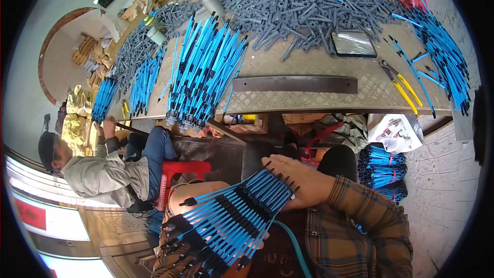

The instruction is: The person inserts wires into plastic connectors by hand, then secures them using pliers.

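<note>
A fanned bundle of thin blue rods with black fittings [234, 213] lies across my lap. My left hand [191, 193] is under and around it, with fingertips showing past its lower edge and most of the palm hidden by the rods. My right hand [298, 175] closes round the narrower far end, where the dark tips stick out beside the fingers. Beyond my hands, on the table's near edge, stands a thick pile of similar blue rods [203, 72]. A dark flat metal bar [296, 84] lies to its right.
Grey plastic tubes [303, 7] heap over the far table [272, 102]. Yellow-handled pliers [401, 87], a small dark tray [354, 44] and more blue rods [445, 46] lie right. A co-worker [110, 170] sits left by a red stool [180, 172]. Tied rod bundles [383, 170] rest below right.
</note>
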### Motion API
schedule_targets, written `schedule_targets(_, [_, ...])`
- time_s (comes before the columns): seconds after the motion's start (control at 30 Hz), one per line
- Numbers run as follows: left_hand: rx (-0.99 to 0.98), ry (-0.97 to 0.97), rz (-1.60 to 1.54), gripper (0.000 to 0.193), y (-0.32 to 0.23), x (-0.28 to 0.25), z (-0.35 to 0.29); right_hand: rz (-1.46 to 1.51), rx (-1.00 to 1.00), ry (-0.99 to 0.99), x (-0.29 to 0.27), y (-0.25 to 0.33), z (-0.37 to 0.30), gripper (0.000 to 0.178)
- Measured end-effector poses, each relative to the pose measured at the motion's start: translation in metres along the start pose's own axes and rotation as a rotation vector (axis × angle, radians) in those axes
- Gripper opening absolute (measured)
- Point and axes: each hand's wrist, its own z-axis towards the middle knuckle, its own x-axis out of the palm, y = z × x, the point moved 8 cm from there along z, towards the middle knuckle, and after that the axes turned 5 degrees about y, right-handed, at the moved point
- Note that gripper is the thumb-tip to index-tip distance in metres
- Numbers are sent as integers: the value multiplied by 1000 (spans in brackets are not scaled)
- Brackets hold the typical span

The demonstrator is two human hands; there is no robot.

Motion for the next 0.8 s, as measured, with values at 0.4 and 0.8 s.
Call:
schedule_targets(0.4, [-57, 223, -68, 38, -41, 60, 45, 1420, -7, -127, -20, -8, 30, 69])
schedule_targets(0.8, [603, -55, 589, 48, -125, 20, 125, -182, 566, -600, -292, -117, -50, 25])
